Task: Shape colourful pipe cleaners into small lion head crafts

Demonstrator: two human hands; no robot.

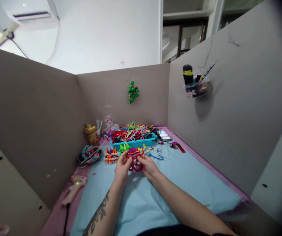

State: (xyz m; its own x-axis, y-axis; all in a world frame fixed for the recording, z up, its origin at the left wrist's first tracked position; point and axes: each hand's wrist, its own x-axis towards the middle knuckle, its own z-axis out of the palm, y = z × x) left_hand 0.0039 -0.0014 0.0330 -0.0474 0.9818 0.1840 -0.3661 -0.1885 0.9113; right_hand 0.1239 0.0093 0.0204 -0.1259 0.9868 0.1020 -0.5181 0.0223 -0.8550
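Both my hands hold a small pipe-cleaner figure, red and magenta with yellow and blue bits, just above the light blue mat. My left hand pinches its left side, fingers curled around it. My right hand grips its right side the same way. A red loop of the figure hangs down between my palms. A green pipe-cleaner piece lies right behind the figure.
A teal tray heaped with coloured pipe cleaners stands behind. An orange striped figure, a dark bowl, scissors and a pink glue gun lie around. Grey partition walls enclose the desk; a green ornament hangs on the back wall.
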